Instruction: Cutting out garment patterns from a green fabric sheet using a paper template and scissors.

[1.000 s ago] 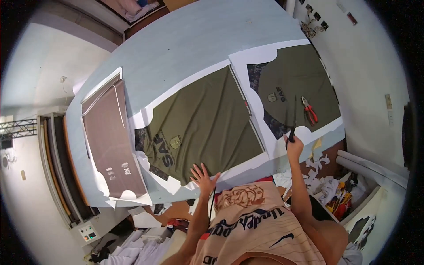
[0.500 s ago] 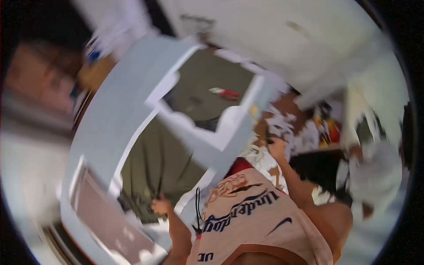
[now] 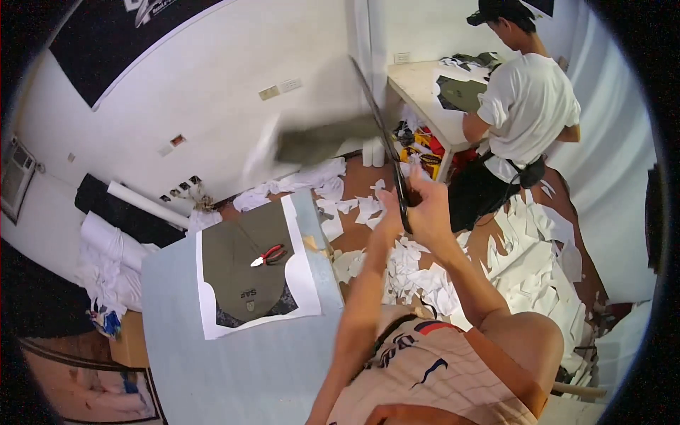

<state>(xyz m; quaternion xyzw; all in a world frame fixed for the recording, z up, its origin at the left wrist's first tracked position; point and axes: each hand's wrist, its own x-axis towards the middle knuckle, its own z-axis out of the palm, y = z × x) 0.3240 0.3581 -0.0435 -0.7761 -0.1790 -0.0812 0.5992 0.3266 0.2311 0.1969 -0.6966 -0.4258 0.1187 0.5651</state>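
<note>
In front of my chest, my right hand (image 3: 431,205) is closed around the black handles of long scissors (image 3: 382,120), whose blades point up and to the left. My left hand (image 3: 387,212) is raised right against the handles; its fingers are partly hidden, so its grip is unclear. Left of the blades, a motion-smeared olive-green cloth piece (image 3: 329,138) with a pale border is in the air; no hand on it shows. On the light-blue table (image 3: 241,375), a white-bordered olive-green panel (image 3: 241,234) lies flat with red-handled pliers (image 3: 268,256) on it.
White scraps (image 3: 418,276) cover much of the floor beside me. At the right, a person in a white shirt (image 3: 528,106) stands at a white table (image 3: 418,92) holding another green panel (image 3: 459,94). White rolls (image 3: 113,241) lean beyond my table.
My left hand has left the green cloth on the table and come up beside my right. The scissors are now raised, a cloth piece is airborne, and my view has turned right.
</note>
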